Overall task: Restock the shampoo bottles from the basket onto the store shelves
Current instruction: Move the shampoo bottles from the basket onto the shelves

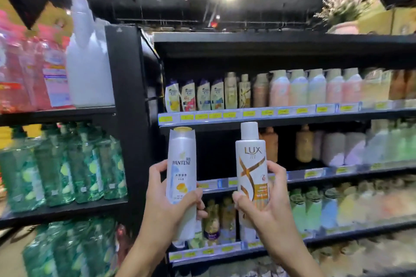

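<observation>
While both arms reach up from the bottom of the view, each of the hands holds one shampoo bottle upright in front of the store shelving. The left hand (166, 200) grasps the lower half of a pale silver-white Pantene bottle (181, 164); its fingers (157, 167) curl round the bottle's left edge, and one digit lies across the lower front of the label. The right hand (263, 207) clasps a white Lux bottle (252, 164) with gold ribbon markings, the thumb (238, 198) pressed against its left side and the fingers hooked round its right edge near the middle. The two bottles stand side by side and apart, caps up and labels facing the camera, level with a dark open stretch of the middle shelf (315, 173), in front of it rather than on it. The wrists are bent back, so the backs of the hands face the viewer. Above, a row of small bottles (202, 94) lines the upper shelf, and blurred green bottles (67, 164) fill the unit at the left.
</observation>
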The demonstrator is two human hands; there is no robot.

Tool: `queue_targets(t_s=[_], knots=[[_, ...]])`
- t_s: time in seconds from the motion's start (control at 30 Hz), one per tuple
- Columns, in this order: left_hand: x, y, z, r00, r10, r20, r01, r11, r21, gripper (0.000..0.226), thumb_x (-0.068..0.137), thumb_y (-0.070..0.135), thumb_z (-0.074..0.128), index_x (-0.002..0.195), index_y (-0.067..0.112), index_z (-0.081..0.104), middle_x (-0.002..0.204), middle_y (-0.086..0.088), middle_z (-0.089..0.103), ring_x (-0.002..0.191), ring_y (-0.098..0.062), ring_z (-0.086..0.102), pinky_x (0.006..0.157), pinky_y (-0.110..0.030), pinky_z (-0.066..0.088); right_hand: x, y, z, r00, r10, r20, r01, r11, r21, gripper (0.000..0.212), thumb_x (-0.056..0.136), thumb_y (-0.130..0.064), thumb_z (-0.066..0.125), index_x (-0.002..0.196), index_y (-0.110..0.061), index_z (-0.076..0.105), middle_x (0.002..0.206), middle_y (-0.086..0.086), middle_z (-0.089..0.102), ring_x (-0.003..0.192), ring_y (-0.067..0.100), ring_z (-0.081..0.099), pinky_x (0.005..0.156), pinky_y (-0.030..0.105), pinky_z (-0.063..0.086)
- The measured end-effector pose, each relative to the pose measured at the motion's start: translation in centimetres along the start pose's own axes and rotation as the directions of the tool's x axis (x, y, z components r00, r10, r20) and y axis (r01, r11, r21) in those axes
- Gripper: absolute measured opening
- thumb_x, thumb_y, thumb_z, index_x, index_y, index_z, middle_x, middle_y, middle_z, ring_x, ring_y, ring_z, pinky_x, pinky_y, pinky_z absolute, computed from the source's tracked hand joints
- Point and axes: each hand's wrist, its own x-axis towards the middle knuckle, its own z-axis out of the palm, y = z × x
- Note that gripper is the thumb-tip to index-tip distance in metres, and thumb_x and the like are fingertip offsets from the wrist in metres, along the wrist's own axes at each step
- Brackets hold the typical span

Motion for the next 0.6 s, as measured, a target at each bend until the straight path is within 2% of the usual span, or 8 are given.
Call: queue_targets(t_s=[0.13, 0.2, 0.3, 0.37, 0.43, 0.53, 0.6], knots=[[2.9, -0.8, 8.0, 0.998, 0.024, -0.050, -0.019, 0.996, 0.085, 0.080, 0.050, 0.039, 0.085, 0.119, 0.034, 0.046, 0.093, -0.006, 0.077, 0.078, -0.021, 0.074, 0.061, -0.028, 0.058, 4.6, 1.9, -6.8, 0.998, -0.033, 0.046, 0.032, 0.999, 0.032, 0.065, 0.075, -0.030, 0.076, 0.122, -0.045, 0.034, 0.104, -0.016, 0.069, 0.086, 0.014, 0.070, 0.082, 0.034, 0.057], [4.6, -1.2, 12.4, 0.997, 0.047, -0.060, -0.043, 0.996, 0.081, 0.077, 0.052, 0.037, 0.086, 0.119, 0.029, 0.047, 0.093, -0.003, 0.077, 0.077, -0.018, 0.074, 0.060, -0.025, 0.056, 7.3, 2.9, -10.3, 0.997, -0.052, 0.059, 0.050, 0.998, 0.042, 0.065, 0.073, -0.035, 0.077, 0.121, -0.047, 0.035, 0.106, -0.016, 0.070, 0.087, 0.014, 0.070, 0.086, 0.039, 0.058], [7.8, -0.7, 17.3, 0.993, 0.084, -0.079, -0.078, 0.994, 0.075, 0.079, 0.048, 0.035, 0.084, 0.117, 0.020, 0.049, 0.091, -0.007, 0.077, 0.076, -0.017, 0.073, 0.061, -0.024, 0.055, 11.3, 3.9, -14.4, 0.996, -0.041, 0.084, 0.036, 0.998, 0.058, 0.066, 0.068, -0.045, 0.076, 0.119, -0.054, 0.035, 0.107, -0.016, 0.069, 0.090, 0.015, 0.070, 0.089, 0.050, 0.057], [10.0, -0.4, 19.5, 0.989, 0.100, -0.105, -0.090, 0.991, 0.094, 0.080, 0.047, 0.036, 0.083, 0.117, 0.017, 0.049, 0.093, -0.010, 0.077, 0.077, -0.020, 0.073, 0.061, -0.026, 0.055, 13.6, 4.2, -16.3, 0.992, -0.064, 0.110, 0.058, 0.996, 0.065, 0.064, 0.073, -0.040, 0.076, 0.118, -0.057, 0.034, 0.109, -0.019, 0.069, 0.092, 0.014, 0.070, 0.090, 0.048, 0.057], [12.0, 0.2, 21.1, 0.983, 0.133, -0.129, -0.114, 0.984, 0.139, 0.077, 0.051, 0.037, 0.085, 0.117, 0.023, 0.049, 0.100, -0.010, 0.074, 0.080, -0.023, 0.073, 0.063, -0.030, 0.056, 15.6, 4.5, -17.5, 0.987, -0.111, 0.113, 0.104, 0.992, 0.071, 0.063, 0.075, -0.034, 0.076, 0.115, -0.059, 0.034, 0.108, -0.021, 0.068, 0.092, 0.012, 0.070, 0.089, 0.042, 0.056], [14.8, 0.9, 22.7, 0.975, 0.177, -0.132, -0.150, 0.970, 0.189, 0.067, 0.060, 0.029, 0.085, 0.115, 0.027, 0.048, 0.103, -0.007, 0.069, 0.075, -0.017, 0.071, 0.061, -0.028, 0.056, 18.1, 5.0, -18.2, 0.982, -0.152, 0.110, 0.140, 0.984, 0.106, 0.067, 0.084, -0.018, 0.079, 0.113, -0.058, 0.034, 0.106, -0.024, 0.068, 0.091, 0.008, 0.070, 0.086, 0.031, 0.053], [16.7, 1.2, 23.2, 0.970, 0.183, -0.160, -0.150, 0.968, 0.201, 0.063, 0.063, 0.026, 0.083, 0.116, 0.026, 0.049, 0.106, -0.004, 0.068, 0.076, -0.014, 0.071, 0.060, -0.026, 0.056, 19.7, 5.5, -18.2, 0.982, -0.145, 0.122, 0.130, 0.984, 0.123, 0.069, 0.087, -0.013, 0.077, 0.117, -0.056, 0.033, 0.105, -0.023, 0.068, 0.091, 0.009, 0.070, 0.086, 0.032, 0.053]])
